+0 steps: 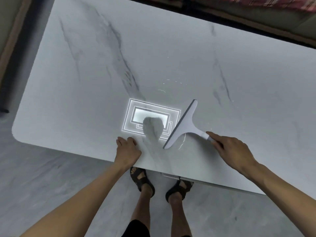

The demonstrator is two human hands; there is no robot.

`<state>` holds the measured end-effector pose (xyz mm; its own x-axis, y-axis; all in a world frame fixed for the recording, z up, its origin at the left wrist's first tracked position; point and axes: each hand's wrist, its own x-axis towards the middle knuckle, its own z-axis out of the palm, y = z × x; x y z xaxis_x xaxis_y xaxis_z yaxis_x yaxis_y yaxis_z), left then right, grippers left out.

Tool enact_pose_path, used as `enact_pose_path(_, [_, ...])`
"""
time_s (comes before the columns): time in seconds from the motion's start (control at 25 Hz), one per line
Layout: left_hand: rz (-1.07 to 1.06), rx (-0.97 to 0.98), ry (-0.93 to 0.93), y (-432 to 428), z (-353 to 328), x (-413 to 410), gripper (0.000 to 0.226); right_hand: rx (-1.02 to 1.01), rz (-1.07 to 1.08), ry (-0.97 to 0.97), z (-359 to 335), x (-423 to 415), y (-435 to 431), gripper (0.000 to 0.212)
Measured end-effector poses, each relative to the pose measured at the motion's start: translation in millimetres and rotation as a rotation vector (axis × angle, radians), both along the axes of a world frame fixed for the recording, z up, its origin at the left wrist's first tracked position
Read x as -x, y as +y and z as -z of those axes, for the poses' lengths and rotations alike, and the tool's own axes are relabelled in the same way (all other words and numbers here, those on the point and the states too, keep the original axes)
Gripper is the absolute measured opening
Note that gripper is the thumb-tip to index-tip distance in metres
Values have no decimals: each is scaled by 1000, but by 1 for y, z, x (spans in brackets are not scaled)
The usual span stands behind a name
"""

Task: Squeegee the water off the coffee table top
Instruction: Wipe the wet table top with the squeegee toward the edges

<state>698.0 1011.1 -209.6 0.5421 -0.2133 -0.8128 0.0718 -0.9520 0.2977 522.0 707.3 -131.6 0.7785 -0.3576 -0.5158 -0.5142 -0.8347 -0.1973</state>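
Two bare forearms reach forward from the bottom edge, and between them stand two feet in dark sandals on a grey floor. Further out, the right hand holds the squeegee by the end of its handle; the fingers are closed around the grey grip, and the forefinger lies stretched along the top of it. This white squeegee is on the table, close to the near edge and a little right of the middle. Its long blade runs diagonally, from near the edge at the lower left up to the right, and its dark rubber strip faces left. Whether the strip really touches the top, I cannot tell. Just behind the blade, on the right side, a thin bright streak of water shines, and more small drops glitter further away. The left hand lies flat on the table at its near edge, palm down, with the fingers together and slightly curled. Between the two hands a bright rectangular reflection of a ceiling lamp shows, partly covered by a dark head-shaped shadow. The top is white marble with grey veins and has rounded corners. Beyond the far edge a red patterned cloth is visible.
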Motion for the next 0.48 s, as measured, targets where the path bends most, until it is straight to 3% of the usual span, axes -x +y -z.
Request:
enact_pose_path(0.28, [-48, 74, -22, -40, -18, 47, 21, 42, 37, 16, -17, 51, -35, 40])
enact_pose_path(0.48, [-147, 107, -221, -40, -37, 54, 17, 52, 77, -29, -43, 74, -54, 36])
